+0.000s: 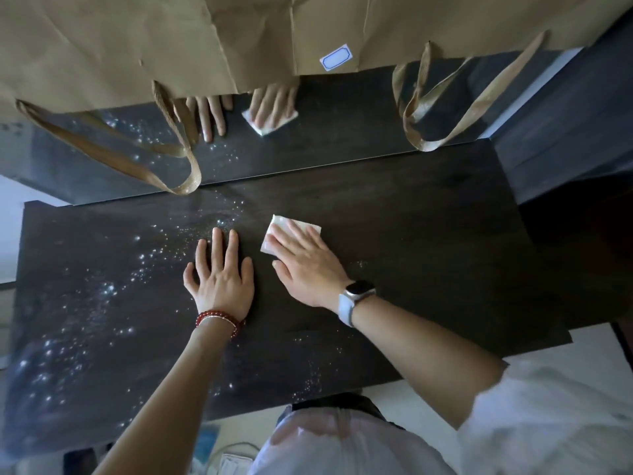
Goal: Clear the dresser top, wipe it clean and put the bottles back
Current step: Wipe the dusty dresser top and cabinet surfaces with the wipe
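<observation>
now the white cloth lies flat under the right hand.

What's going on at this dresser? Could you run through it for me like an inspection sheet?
Surface: dark dresser top, glistening droplets over its left half, right half mostly dry-looking.
Job's things: folded white cloth flat on the top; no bottles seen.
Clutter: nothing seen on the top.
Hands: right hand pressing on the cloth; left hand flat on the surface, fingers spread.
Cables: nothing clearly seen.
Surroundings: mirror behind, partly covered by brown paper bags with hanging handles.
</observation>
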{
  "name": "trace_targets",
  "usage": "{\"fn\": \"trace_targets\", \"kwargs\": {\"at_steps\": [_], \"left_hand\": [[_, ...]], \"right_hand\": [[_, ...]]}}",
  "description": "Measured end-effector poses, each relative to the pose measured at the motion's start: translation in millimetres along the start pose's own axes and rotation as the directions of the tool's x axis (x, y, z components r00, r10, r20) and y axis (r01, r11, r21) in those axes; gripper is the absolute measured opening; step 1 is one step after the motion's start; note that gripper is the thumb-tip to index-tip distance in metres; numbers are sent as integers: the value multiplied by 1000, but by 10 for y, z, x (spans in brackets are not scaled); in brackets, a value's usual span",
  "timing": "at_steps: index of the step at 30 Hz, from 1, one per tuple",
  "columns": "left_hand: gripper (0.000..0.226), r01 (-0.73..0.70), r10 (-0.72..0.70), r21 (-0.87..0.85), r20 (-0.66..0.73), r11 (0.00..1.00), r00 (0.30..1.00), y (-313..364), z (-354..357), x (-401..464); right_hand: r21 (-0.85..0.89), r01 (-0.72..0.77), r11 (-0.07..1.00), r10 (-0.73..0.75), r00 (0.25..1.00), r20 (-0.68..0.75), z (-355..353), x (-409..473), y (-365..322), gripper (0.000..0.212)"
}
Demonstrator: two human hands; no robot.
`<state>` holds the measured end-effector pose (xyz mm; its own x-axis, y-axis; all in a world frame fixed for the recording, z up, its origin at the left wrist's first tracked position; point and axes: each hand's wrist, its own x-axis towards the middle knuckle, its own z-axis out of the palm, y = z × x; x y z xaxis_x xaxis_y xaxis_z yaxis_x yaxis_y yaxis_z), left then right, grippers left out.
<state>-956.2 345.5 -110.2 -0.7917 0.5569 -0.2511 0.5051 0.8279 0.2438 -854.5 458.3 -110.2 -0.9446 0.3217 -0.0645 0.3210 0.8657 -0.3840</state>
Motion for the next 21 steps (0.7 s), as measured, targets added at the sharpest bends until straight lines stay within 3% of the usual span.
{"fn": "trace_targets", "kwargs": {"at_steps": [2, 3, 4, 5, 6, 7, 8, 9, 10, 11, 12, 14, 16, 18, 20, 21], "left_hand": [[50, 0, 0, -1, -8, 1000, 1000, 1, -3, -5], [50, 0, 0, 0, -13, 1000, 1000, 14, 4, -9], [49, 1, -1, 6, -13, 1000, 1000, 20, 11, -11], [49, 2, -2, 12, -12, 1000, 1000, 24, 21, -13], [49, 5, -4, 15, -13, 1000, 1000, 24, 29, -13], [49, 7, -6, 17, -17, 1000, 1000, 26, 36, -14], [49, 8, -7, 21, -24, 1000, 1000, 28, 39, -16], [49, 8, -8, 25, -27, 1000, 1000, 29, 39, -14], [49, 9, -8, 28, -25, 1000, 1000, 33, 38, -17], [49, 12, -11, 27, -19, 1000, 1000, 40, 35, -20], [49, 16, -16, 23, -12, 1000, 1000, 45, 30, -19], [50, 24, -24, 16, -3, 1000, 1000, 55, 18, -20], [50, 29, -29, 14, 0, 999, 1000, 61, 18, -22], [50, 33, -33, 14, -8, 999, 999, 73, 33, -31], [50, 34, -33, 14, -17, 999, 999, 77, 40, -34], [49, 34, -34, 10, -21, 999, 999, 77, 39, -31]], "right_hand": [[-42, 9, 999, -12, 997, -73, -84, -254, 288, 44], [-66, -68, 995, 56, 984, -167, -147, -380, 518, 40], [-61, -240, 969, 218, 944, -246, -220, -494, 784, 37], [-1, -459, 888, 438, 848, -299, -320, -603, 1016, 38], [86, -643, 761, 633, 705, -321, -414, -694, 1137, 40], [149, -741, 654, 738, 584, -337, -450, -731, 1117, 40], [175, -740, 650, 741, 564, -365, -415, -721, 955, 35], [177, -648, 741, 659, 650, -378, -337, -687, 699, 28], [156, -486, 860, 508, 787, -349, -229, -660, 376, 24], [123, -297, 947, 319, 914, -249, -96, -668, 53, 25], [97, -124, 987, 137, 982, -133, 4, -721, -216, 30], [64, 19, 998, -16, 999, -47, 54, -855, -271, 38], [6, -142, 990, 142, 979, -144, -3, -1004, 192, 41], [-4, -467, 884, 442, 841, -312, -165, -1133, 813, 44], [135, -760, 636, 758, 583, -292, -376, -1138, 1241, 46], [194, -809, 554, 824, 500, -267, -436, -1071, 1257, 45]]}}
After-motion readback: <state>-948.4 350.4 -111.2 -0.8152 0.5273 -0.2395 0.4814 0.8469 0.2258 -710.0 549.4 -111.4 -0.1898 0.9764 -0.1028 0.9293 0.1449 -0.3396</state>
